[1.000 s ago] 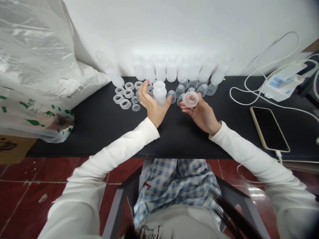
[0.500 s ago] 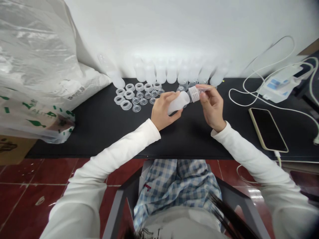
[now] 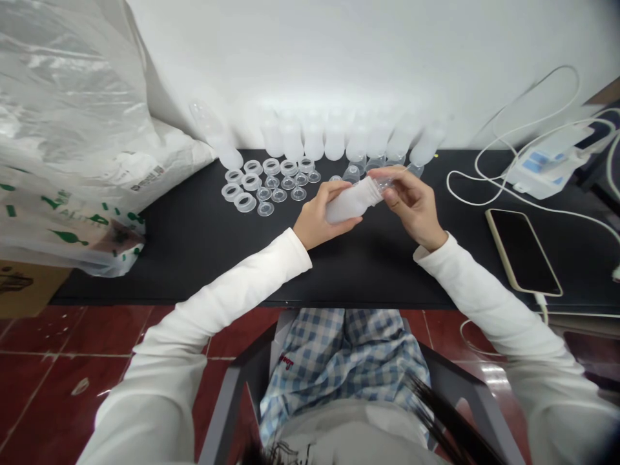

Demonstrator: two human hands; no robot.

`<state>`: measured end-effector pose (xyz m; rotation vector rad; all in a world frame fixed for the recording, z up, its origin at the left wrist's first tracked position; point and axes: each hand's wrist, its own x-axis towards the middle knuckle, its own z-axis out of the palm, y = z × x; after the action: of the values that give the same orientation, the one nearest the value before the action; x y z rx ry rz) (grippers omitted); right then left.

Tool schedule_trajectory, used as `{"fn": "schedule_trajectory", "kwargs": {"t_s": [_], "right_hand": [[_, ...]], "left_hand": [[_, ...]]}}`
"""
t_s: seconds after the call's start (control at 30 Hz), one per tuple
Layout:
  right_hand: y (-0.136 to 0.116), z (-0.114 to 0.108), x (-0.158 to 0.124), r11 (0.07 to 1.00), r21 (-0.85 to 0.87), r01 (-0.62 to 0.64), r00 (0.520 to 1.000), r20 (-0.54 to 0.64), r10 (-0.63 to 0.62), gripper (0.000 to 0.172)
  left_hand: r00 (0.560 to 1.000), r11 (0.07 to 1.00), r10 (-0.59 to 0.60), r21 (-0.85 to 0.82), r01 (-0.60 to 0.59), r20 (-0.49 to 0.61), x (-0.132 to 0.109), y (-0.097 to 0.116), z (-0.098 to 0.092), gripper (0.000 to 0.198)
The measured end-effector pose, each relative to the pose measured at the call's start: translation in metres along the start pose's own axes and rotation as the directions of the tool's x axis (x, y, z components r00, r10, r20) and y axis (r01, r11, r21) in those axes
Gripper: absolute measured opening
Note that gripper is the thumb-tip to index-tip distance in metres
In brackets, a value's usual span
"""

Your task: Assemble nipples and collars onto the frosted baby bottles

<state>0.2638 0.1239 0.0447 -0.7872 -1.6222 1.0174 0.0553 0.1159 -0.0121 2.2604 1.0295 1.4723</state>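
Observation:
A frosted white baby bottle (image 3: 347, 205) lies tilted in my left hand (image 3: 317, 216), whose fingers and thumb wrap round its body. My right hand (image 3: 409, 200) pinches a clear nipple (image 3: 385, 183) at the bottle's upper end. Its ribbed collar ring (image 3: 372, 192) meets the bottle's mouth; whether the thread has caught cannot be seen. My right fingers partly cover the nipple. To the left, several collar rings (image 3: 245, 202) and several clear nipples (image 3: 265, 208) lie in rows on the black table. More clear domed pieces (image 3: 352, 174) sit just behind my hands.
Several frosted bottles (image 3: 335, 139) stand along the white wall, with another bottle (image 3: 227, 152) farther left. Plastic bags (image 3: 72, 219) crowd the table's left end. At the right are a phone (image 3: 524, 252), a white cable (image 3: 484, 187) and a white box-shaped device (image 3: 545, 165).
My right hand has brought the collar ring and nipple against the bottle's mouth, closing the gap between them. My left hand has barely moved with the bottle.

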Motion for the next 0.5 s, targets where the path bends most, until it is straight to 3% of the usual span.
{"fn": "schedule_trajectory", "kwargs": {"t_s": [0.2, 0.33, 0.5], "right_hand": [[-0.004, -0.003, 0.001, 0.998, 0.036, -0.058, 0.995, 0.088, 0.055, 0.045], [0.002, -0.003, 0.004, 0.999, 0.006, -0.049, 0.994, 0.096, 0.048, 0.045], [0.023, -0.001, 0.007, 0.999, -0.047, -0.004, 0.999, -0.041, 0.002, 0.039]], "left_hand": [[0.991, 0.991, -0.059, -0.115, 0.073, 0.119, 0.003, -0.004, -0.005, 0.06], [0.997, 0.998, -0.047, 0.039, 0.044, 0.056, 0.002, -0.008, -0.005, 0.061], [0.998, 0.96, -0.061, 0.275, 0.052, 0.024, 0.002, -0.009, -0.003, 0.06]]}}
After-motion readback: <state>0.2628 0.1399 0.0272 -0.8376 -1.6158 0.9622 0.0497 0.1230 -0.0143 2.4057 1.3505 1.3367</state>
